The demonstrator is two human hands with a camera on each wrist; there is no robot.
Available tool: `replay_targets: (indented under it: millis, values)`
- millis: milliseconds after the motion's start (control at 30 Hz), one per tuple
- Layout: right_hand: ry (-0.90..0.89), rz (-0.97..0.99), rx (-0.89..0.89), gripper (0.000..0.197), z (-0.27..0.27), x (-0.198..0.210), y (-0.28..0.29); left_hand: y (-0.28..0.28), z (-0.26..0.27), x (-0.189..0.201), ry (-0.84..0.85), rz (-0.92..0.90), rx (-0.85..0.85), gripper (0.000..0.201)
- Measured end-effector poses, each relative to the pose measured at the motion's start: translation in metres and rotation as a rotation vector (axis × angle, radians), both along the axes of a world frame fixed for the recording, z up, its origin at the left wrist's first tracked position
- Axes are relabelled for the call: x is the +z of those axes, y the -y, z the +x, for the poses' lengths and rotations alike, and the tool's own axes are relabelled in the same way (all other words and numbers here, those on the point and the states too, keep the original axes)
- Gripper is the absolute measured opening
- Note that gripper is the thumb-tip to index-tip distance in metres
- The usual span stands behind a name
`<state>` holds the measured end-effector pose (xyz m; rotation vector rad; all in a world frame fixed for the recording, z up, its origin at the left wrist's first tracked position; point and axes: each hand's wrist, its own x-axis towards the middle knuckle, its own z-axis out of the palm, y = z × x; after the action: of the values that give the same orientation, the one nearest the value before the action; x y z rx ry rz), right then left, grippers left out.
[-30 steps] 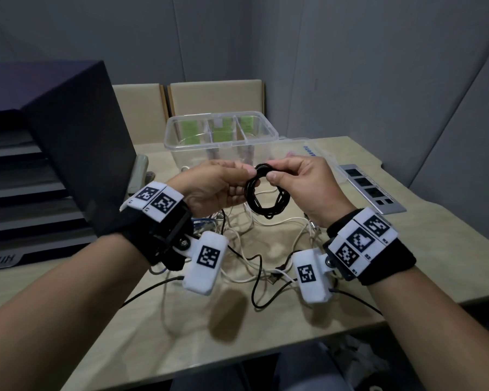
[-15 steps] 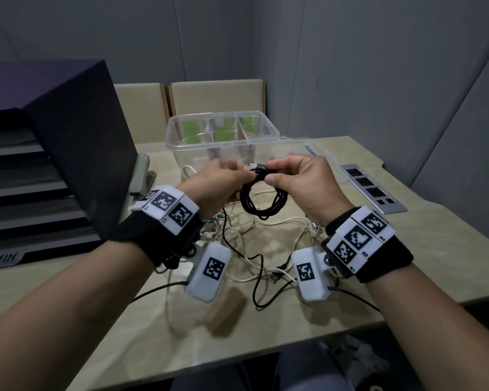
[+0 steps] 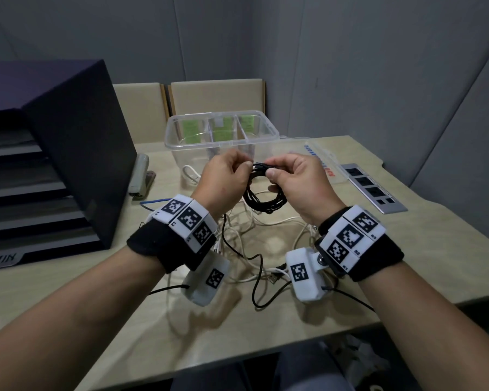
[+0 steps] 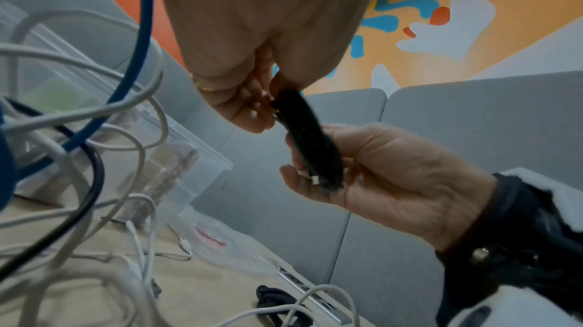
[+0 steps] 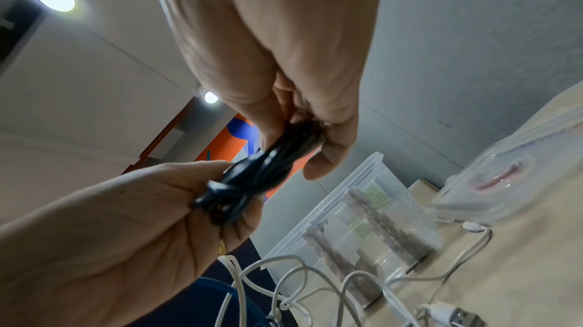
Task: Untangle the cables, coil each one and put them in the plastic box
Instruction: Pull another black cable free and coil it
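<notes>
Grey padded walls close in a pale wooden worktop (image 3: 407, 249). Straight beyond both hands, nearer than anything else, stands the clear plastic box with dividers (image 3: 181, 142), its long side running across the view, no cable visible in it. Under the hands lies a loose tangle of white and black cables (image 3: 251, 258). The left hand (image 3: 223, 179) and right hand (image 3: 297, 182) are level and nearly touching, each with fingers curled, pinching the top of one coiled black cable (image 3: 263, 204), whose ring hangs below them. Either hand looks equally placed to carry it forward.
</notes>
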<state>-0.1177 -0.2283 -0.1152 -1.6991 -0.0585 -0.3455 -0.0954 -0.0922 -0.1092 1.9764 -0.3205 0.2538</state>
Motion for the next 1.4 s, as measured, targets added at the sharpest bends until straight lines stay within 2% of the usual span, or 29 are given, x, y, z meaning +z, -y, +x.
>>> replay_targets:
  millis: [133, 367, 467, 567, 800, 933, 1233, 1333, 1400]
  values:
    - [0.017, -0.022, -0.02, 0.02, 0.001, -0.003, 0.0, -0.003, 0.003, -0.002, -0.006, 0.057, -0.016, 0.018]
    - [0.045, -0.12, -0.029, 0.018, 0.002, -0.014, 0.002, -0.008, 0.001, 0.001, -0.031, 0.198, -0.065, 0.01]
    - [0.061, -0.168, -0.032, 0.018, 0.002, -0.015, 0.0, -0.006, 0.0, 0.001, 0.044, 0.372, -0.029, 0.014]
    - [0.07, -0.184, -0.032, 0.017, 0.002, -0.013, -0.002, -0.004, 0.001, -0.003, 0.198, 0.564, 0.008, 0.021]
    - [0.055, -0.186, -0.006, 0.019, 0.003, -0.008, -0.002, -0.007, 0.006, -0.01, 0.313, 0.586, 0.006, 0.023]
    - [0.023, -0.205, 0.034, 0.017, 0.003, -0.006, -0.001, -0.009, 0.003, -0.008, 0.292, 0.588, -0.064, 0.021]
    - [-0.032, -0.002, 0.143, 0.021, -0.002, 0.0, 0.002, -0.014, 0.002, -0.002, -0.035, 0.314, -0.144, 0.02]
    - [-0.04, 0.088, 0.197, 0.023, -0.003, 0.004, 0.006, -0.017, -0.002, 0.001, -0.272, -0.089, -0.279, 0.02]
    - [-0.051, 0.127, 0.244, 0.026, -0.003, 0.004, 0.008, -0.02, -0.004, 0.005, -0.403, -0.273, -0.367, 0.015]
